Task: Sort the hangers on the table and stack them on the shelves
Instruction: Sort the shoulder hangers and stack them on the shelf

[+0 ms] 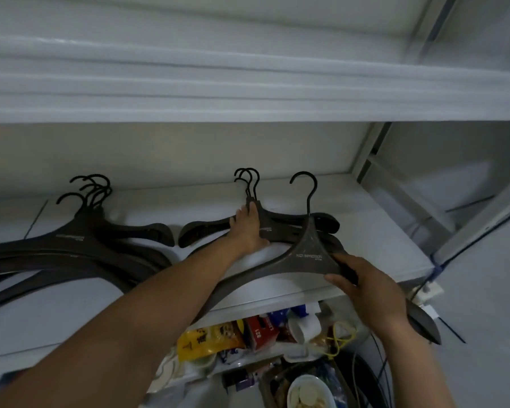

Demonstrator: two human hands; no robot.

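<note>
Hanger [305,254] gripped at right shoulder by right hand [368,293], fingers curled round it, over shelf [374,231] edge. Left hand [248,228] flat, fingers straight, pressing right stack [280,228]. Left stack [80,240] apart, on same shelf.

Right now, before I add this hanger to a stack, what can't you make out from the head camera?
Left pile: head view, left part cut off by the frame edge; no count possible.
Right stack: head view, partly under the left hand and the held hanger; count unclear.
Held hanger's print: too blurred to read.
Its right arm: partly behind the right hand.
Table: outside the frame.
</note>
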